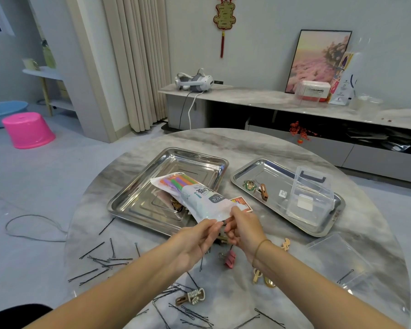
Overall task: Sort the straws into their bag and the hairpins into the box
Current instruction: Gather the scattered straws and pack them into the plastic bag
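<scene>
The white plastic straw bag (199, 198) is pinched at its mouth by left hand (197, 241) and right hand (242, 231) above the steel tray (138, 210), probably for sealing.

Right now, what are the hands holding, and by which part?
The straw bag: left hand and right hand both pinch its near end.

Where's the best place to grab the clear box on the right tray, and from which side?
Likely its near wall's top edge, coming down from above on the near side. The box stands upright in the tray and looks open-topped, so a thumb can go inside and fingers outside; its smooth clear walls offer little else.
</scene>
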Tool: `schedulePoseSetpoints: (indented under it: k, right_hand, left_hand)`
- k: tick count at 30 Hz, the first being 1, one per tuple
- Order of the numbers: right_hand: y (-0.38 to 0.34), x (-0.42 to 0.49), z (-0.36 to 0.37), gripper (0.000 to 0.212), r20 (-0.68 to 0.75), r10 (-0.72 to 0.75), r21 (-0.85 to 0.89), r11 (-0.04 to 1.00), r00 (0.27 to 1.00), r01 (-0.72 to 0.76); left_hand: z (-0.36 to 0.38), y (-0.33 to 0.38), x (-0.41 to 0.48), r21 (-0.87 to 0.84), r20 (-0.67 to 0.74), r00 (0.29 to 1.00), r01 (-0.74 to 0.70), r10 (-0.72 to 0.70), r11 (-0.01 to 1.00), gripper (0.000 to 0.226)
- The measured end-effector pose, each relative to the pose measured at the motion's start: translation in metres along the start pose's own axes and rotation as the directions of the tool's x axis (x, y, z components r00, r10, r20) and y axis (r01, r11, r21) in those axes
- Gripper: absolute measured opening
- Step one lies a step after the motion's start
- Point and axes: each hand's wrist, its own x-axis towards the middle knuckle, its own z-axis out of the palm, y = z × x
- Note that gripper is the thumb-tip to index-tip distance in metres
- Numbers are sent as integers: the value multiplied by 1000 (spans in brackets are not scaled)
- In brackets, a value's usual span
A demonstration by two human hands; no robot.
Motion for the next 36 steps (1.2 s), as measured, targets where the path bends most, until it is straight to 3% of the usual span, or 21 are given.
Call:
schedulePoseSetpoints:
  k: [2, 6, 10, 12, 14, 16, 19, 24, 30, 33, 36]
  right_hand:
    - [0, 0, 2, 24, 82, 37, 13, 999, 996, -38]
    - [1, 0, 3, 36, 149, -41, 3, 999, 988, 41]
    - [-1, 0, 3, 30, 136, -31, 115, 993, 990, 15]
    - [-2, -2, 3, 28, 143, 15, 117, 993, 990, -32]
    - [-2, -4, 4, 29, 164, 82, 13, 996, 983, -85]
    - [-2, -2, 3, 31, 123, 110, -88, 991, 986, -99]
    - [0, 5, -1, 26, 10, 29, -159, 987, 1000, -27]
    - [4, 10, -6, 34, -118, -37, -111, 994, 992, 24]
    - [-1, 15, -11, 30, -155, -145, -67, 988, 977, 136]
    - [-1, 13, -11, 31, -129, -162, -99, 984, 978, 150]
    - [0, 7, -4, 30, -23, -144, -110, 984, 989, 141]
  left_hand:
    - [-1, 2, 0, -27, 16, 1000, 0, 0, 1000, 12]
    - [-4, 0, -2, 43, -3, 1000, 0, 0, 999, 23]
    - [-9, 4, 5, 177, -99, 995, -6, 24, 984, 50]
    - [-12, 10, 9, 237, -95, 993, -43, 67, 971, 46]
    - [-14, 16, 11, 254, -54, 995, -73, 89, 965, 35]
    - [-15, 17, 13, 262, -40, 995, -81, 95, 962, 28]
    - [-17, 15, 14, 264, -32, 996, -67, 78, 962, 20]
    - [-16, 9, 13, 265, 23, 1000, -17, 11, 964, 20]
    - [-20, 19, 19, 385, 23, 1000, -5, -4, 923, 44]
    - [-33, 36, 32, 252, -24, 999, -34, 42, 967, 58]
    - [-40, 45, 43, 134, -95, 993, -64, 77, 989, 52]
